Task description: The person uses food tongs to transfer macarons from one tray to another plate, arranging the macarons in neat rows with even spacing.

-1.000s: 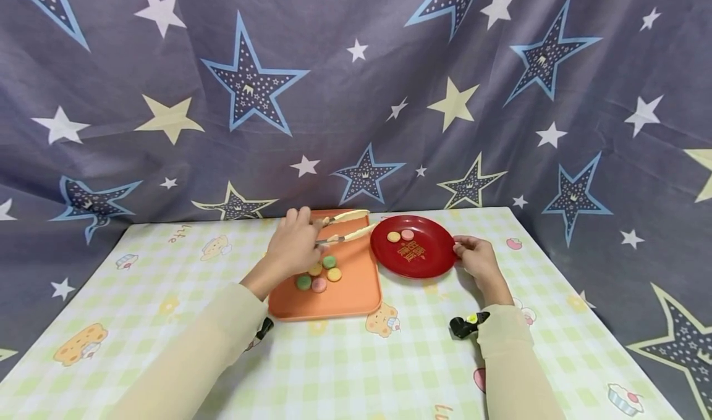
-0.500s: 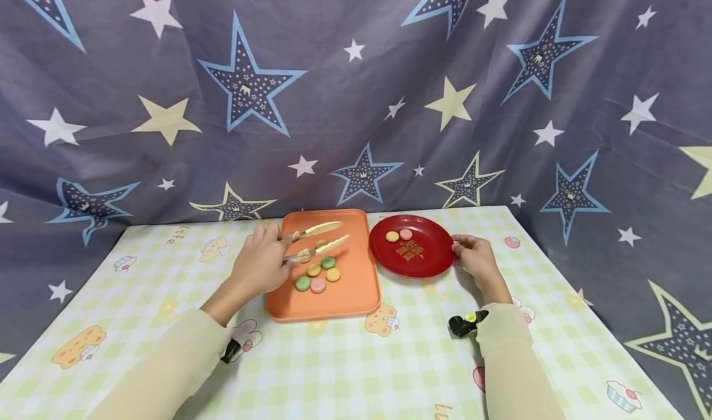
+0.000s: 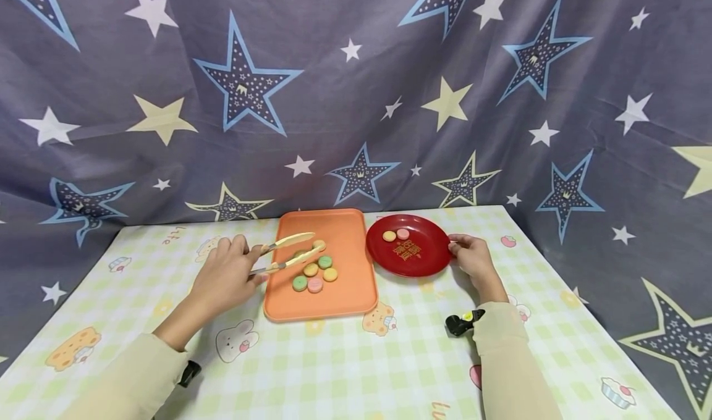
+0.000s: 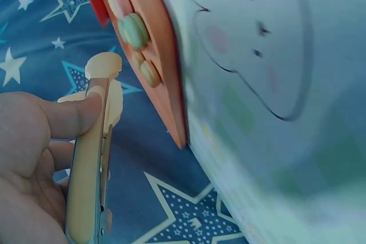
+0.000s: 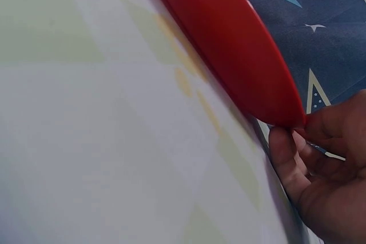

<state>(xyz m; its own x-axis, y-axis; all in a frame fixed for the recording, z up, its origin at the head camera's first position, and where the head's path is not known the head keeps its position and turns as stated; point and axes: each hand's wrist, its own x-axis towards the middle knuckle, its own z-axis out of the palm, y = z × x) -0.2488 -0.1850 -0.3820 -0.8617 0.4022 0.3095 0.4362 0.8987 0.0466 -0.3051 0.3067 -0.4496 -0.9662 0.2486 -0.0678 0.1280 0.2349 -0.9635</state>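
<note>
My left hand point(image 3: 227, 273) grips a pair of tongs point(image 3: 292, 239) with cream-coloured tips, their two arms spread apart over the left part of an orange tray point(image 3: 347, 302). Several macarons lie on the tray, among them a green macaron point(image 3: 300, 283), a pink macaron point(image 3: 314, 285) and a yellow macaron point(image 3: 330, 274). The tong tips overlap some yellow ones at the back. To the right, my right hand point(image 3: 473, 260) pinches the rim of a red plate point(image 3: 428, 262) between thumb and fingers. On that plate sit a yellow macaron point(image 3: 389, 236) and a pink macaron point(image 3: 403, 234).
A green-and-white checked tablecloth point(image 3: 334, 370) with cartoon prints covers the table. Behind the table's far edge hangs a dark curtain point(image 3: 322, 86) with stars. The tray and plate stand side by side near that edge.
My left hand has moved left with the tongs, from beside the red plate back over the tray's left side. The right hand keeps its hold on the plate, and the macarons stay put.
</note>
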